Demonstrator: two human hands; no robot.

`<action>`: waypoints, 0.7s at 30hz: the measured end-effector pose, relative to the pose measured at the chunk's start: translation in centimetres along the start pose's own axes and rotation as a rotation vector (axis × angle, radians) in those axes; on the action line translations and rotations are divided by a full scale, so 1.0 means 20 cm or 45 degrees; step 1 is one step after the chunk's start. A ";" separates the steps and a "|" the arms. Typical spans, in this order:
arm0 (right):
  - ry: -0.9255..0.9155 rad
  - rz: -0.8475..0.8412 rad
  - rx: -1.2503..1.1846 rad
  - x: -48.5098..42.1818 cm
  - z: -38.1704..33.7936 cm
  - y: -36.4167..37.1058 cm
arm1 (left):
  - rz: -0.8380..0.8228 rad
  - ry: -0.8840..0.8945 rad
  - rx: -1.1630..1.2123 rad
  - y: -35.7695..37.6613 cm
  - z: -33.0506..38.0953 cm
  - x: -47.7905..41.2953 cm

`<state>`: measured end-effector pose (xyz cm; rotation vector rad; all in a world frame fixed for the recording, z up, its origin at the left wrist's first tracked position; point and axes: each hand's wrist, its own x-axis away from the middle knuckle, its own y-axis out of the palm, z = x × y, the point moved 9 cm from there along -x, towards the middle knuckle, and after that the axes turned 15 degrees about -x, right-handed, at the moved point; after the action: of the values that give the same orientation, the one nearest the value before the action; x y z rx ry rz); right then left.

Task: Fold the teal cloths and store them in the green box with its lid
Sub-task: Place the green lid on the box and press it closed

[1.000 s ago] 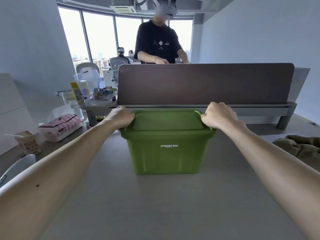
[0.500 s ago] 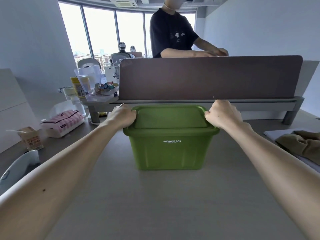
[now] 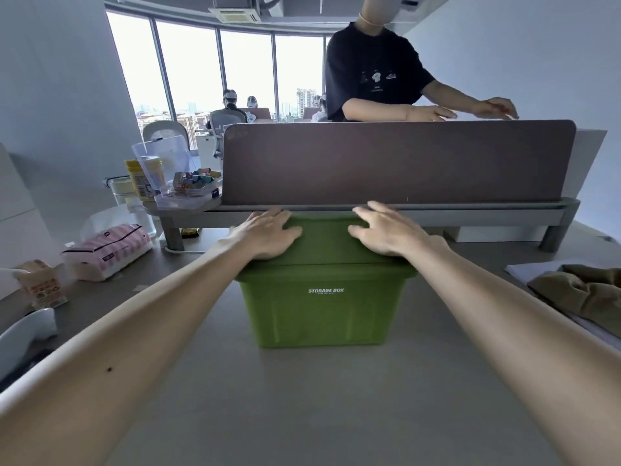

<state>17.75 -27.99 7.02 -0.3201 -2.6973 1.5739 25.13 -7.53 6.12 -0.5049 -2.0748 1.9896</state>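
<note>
i am pressing my left hand [image 3: 265, 235] flat on the left part of the lid [image 3: 324, 242], fingers straight and spread, gripping nothing. my right hand [image 3: 386, 232] is lying the same way on the lid's right part, palm down, fingers stretched out and relaxed, holding nothing. the lid is sitting on top of the green box [image 3: 322, 314], which is standing upright on the grey table [image 3: 302, 415] straight ahead of me, between my forearms, its white "storage box" lettering facing me. the box's far side is sitting near the foot of the brown divider panel [image 3: 396, 163]. off to my left a pink striped tissue pack [image 3: 107, 250] is lying on the table, well apart from the box. at the right edge an olive cloth [image 3: 584, 294] is lying crumpled. a person in a black t-shirt [image 3: 373, 72] is standing behind the divider.
</note>
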 end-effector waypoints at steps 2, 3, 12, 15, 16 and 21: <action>0.033 -0.085 -0.035 -0.03 0.02 0.04 | -0.029 -0.001 0.030 0.02 -0.02 -0.02; 0.032 -0.106 -0.047 -0.04 0.03 0.05 | -0.026 0.002 0.045 0.02 -0.02 -0.02; 0.037 -0.013 -0.064 -0.10 0.06 0.02 | -0.006 0.001 0.093 0.01 0.00 -0.05; 0.012 0.150 -0.082 -0.02 0.04 -0.06 | -0.037 0.003 0.074 -0.01 -0.01 0.02; 0.007 0.171 -0.148 0.02 0.04 -0.07 | -0.052 -0.002 0.080 -0.02 -0.01 0.06; -0.017 0.047 -0.401 0.27 0.09 -0.07 | -0.098 -0.043 0.396 0.00 -0.09 0.38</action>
<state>12.10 -29.15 6.77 -0.3628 -2.9626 1.1563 18.88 -2.90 5.61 -0.3271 -1.7255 2.2307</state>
